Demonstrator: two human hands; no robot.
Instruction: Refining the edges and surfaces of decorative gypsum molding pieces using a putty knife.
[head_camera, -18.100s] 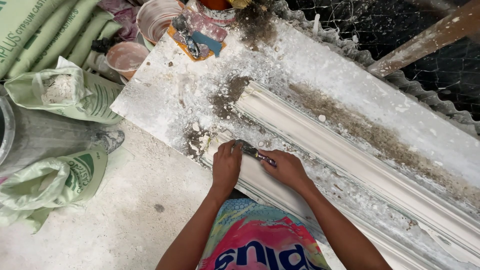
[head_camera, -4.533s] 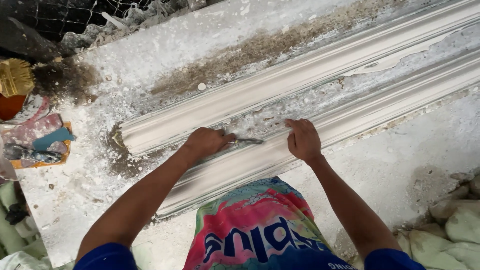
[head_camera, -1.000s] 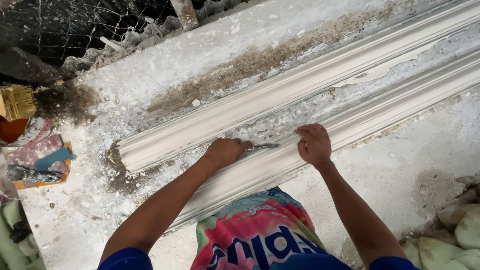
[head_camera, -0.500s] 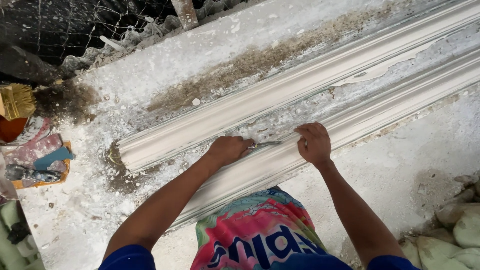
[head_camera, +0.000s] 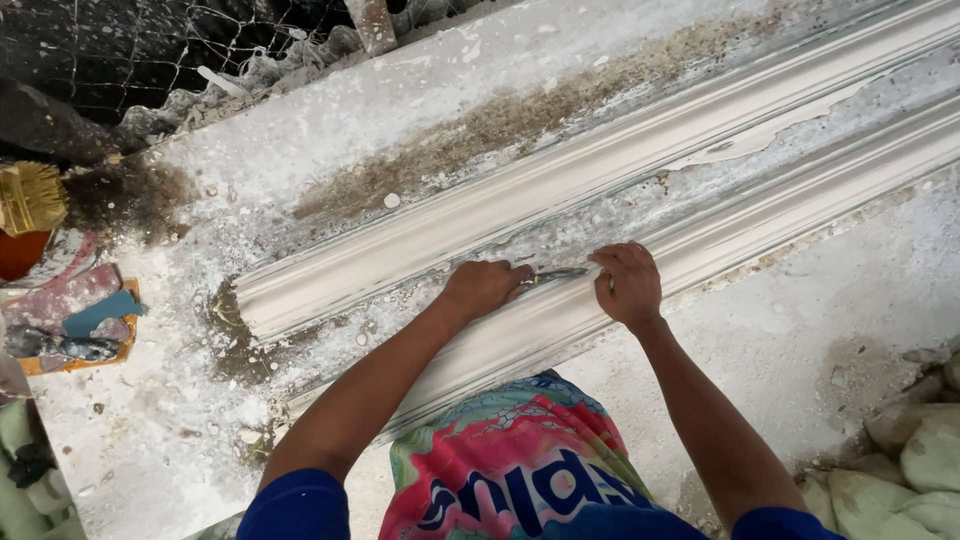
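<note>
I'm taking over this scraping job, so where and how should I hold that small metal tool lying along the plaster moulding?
Probably at its two ends, from the near side. The metal tool lies flat along the groove of the moulding, so a grip from above at each end seems to suit it: the left hand covers one end, and the right hand presses the other.

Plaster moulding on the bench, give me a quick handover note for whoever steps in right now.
Left hand: closed on a small metal scraper, its blade pointing toward the right hand.
Right hand: flat on the plaster moulding, fingers by the blade tip, holding nothing.
The moulding lies diagonally across the dusty white bench; both hands are at its middle groove.
Done: scrapings and crumbs lie along the groove by the hands.
Left: a flaking patch shows farther right.
Brush sits at far left.
</note>
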